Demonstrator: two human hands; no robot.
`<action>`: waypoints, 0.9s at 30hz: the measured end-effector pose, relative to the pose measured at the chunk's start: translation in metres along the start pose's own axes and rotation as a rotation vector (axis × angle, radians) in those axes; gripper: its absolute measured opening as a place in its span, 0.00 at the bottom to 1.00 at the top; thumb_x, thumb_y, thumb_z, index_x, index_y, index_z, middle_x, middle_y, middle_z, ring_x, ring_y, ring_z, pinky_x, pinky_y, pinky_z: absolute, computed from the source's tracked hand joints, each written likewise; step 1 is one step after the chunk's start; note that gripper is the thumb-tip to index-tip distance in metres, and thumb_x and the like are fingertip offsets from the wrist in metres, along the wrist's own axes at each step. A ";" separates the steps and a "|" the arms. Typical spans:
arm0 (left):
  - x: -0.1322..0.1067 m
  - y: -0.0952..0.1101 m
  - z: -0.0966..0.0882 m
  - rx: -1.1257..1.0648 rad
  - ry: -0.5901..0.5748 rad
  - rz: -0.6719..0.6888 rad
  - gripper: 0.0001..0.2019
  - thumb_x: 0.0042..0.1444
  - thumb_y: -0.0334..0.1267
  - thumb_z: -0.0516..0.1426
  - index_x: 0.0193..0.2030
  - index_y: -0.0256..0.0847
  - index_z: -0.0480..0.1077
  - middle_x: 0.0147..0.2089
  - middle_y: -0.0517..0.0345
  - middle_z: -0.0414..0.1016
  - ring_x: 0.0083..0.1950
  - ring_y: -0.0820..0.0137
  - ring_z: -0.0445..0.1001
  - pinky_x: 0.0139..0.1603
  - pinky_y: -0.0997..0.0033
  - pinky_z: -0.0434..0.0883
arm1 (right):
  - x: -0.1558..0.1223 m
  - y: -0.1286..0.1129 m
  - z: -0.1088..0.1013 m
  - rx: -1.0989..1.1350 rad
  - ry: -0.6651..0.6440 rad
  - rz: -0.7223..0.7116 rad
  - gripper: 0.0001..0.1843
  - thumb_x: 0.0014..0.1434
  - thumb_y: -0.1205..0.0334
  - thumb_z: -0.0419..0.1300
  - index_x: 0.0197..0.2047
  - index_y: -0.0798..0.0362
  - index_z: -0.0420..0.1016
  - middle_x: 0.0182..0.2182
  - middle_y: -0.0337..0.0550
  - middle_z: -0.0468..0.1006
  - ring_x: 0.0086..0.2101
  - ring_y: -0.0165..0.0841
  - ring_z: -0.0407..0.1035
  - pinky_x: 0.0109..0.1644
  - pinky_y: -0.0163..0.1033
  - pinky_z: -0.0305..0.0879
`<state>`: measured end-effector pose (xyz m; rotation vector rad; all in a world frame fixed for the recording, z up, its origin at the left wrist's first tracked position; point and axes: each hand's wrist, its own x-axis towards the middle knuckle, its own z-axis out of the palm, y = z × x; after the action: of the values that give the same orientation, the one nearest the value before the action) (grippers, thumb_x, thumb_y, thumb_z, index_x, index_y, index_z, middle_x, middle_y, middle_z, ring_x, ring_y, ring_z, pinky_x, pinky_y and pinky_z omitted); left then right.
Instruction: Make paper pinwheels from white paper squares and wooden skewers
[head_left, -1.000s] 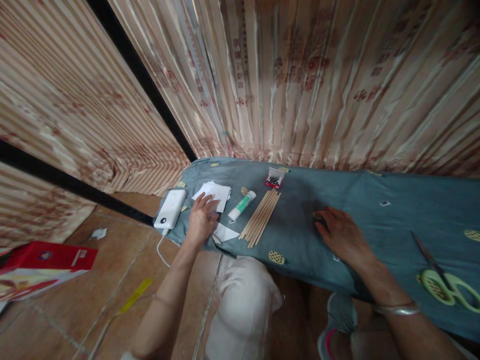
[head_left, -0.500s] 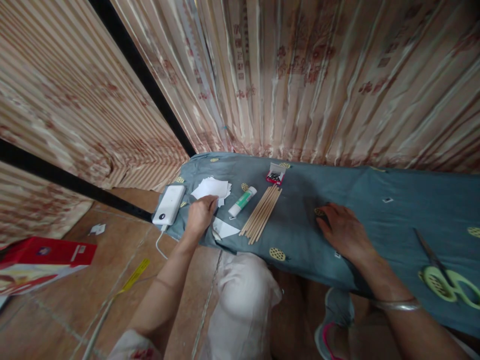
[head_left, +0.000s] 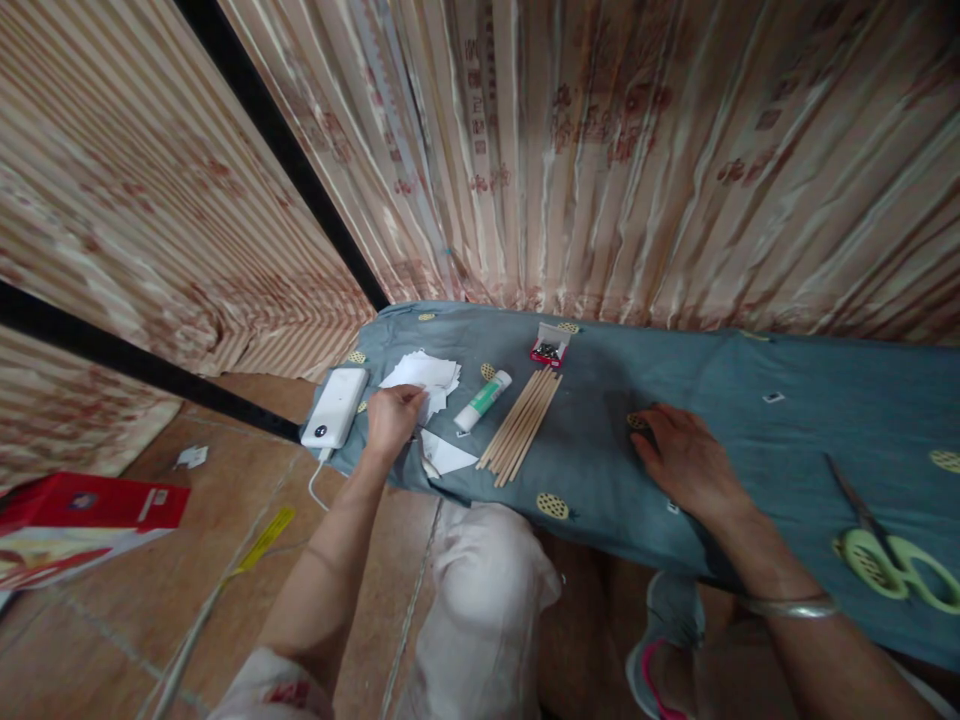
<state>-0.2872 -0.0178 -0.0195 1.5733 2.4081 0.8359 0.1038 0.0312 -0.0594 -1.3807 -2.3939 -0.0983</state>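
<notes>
Two hands over a worktop (head_left: 600, 400) draped in blue-grey cloth, seen from the head view.

Left hand (head_left: 391, 418): at the worktop's left end, fingers curled, tips on the near edge of the papers (head_left: 424, 372). Touching for sure; can't tell if a sheet is actually pinched. The papers are a loose white stack, lying flat near the far left corner of the worktop.

Right hand (head_left: 686, 460): palm down, fingers spread flat on the cloth, holding nothing, mid worktop and well apart from the left hand. Silver bangle (head_left: 787, 605) on that wrist.

Around the left hand:
- White power bank (head_left: 335, 420) just left of it, at the worktop edge. A cable (head_left: 316, 487) hangs from it toward the floor (head_left: 112, 620).
- White paper scrap (head_left: 448, 456) just right of the hand, near the front edge.
- Glue stick (head_left: 484, 400), white with a green label, lies between the papers and the sticks.
- Sticks (head_left: 521, 428), a bundle of thin wooden ones, lie side by side on a diagonal.
- Pin box (head_left: 549, 348), small, red and open, beyond the far ends of the sticks.

Far right of the worktop: scissors (head_left: 892, 570) with pale green handles, lying flat, blades pointing away.

Below the front edge: a knee (head_left: 487, 570) in light trousers. Red box (head_left: 90, 503) on the floor at far left, with a yellow strip (head_left: 264, 538) on the floor nearer the left arm. Striped curtain (head_left: 600, 150) behind the worktop.
</notes>
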 end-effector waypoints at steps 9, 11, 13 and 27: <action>0.000 -0.006 -0.001 -0.312 0.052 -0.058 0.16 0.48 0.49 0.57 0.20 0.37 0.71 0.18 0.63 0.64 0.23 0.73 0.61 0.27 0.73 0.58 | -0.001 0.001 0.003 -0.004 0.010 0.018 0.14 0.61 0.62 0.49 0.42 0.58 0.73 0.42 0.57 0.76 0.44 0.46 0.69 0.52 0.50 0.66; -0.001 -0.005 -0.003 -0.323 0.052 -0.081 0.17 0.49 0.48 0.56 0.18 0.38 0.68 0.17 0.64 0.61 0.23 0.74 0.59 0.27 0.73 0.57 | -0.001 0.002 0.004 0.003 0.011 0.016 0.14 0.61 0.62 0.49 0.43 0.57 0.73 0.42 0.56 0.76 0.44 0.46 0.69 0.52 0.51 0.66; -0.001 -0.004 -0.004 -0.332 0.049 -0.106 0.17 0.50 0.47 0.56 0.17 0.38 0.67 0.16 0.65 0.59 0.22 0.75 0.57 0.26 0.73 0.56 | -0.001 0.002 0.004 -0.001 0.006 0.016 0.14 0.61 0.61 0.49 0.43 0.58 0.73 0.42 0.57 0.76 0.44 0.46 0.69 0.53 0.50 0.65; -0.009 0.021 -0.024 -0.318 0.284 -0.058 0.12 0.48 0.42 0.59 0.33 0.36 0.78 0.35 0.52 0.81 0.38 0.65 0.78 0.40 0.71 0.71 | -0.001 0.001 0.002 0.006 0.001 0.012 0.14 0.61 0.62 0.49 0.42 0.58 0.73 0.41 0.56 0.76 0.43 0.45 0.69 0.54 0.49 0.64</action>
<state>-0.2762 -0.0287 0.0098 1.3343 2.3306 1.4317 0.1048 0.0314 -0.0613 -1.3915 -2.3828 -0.0891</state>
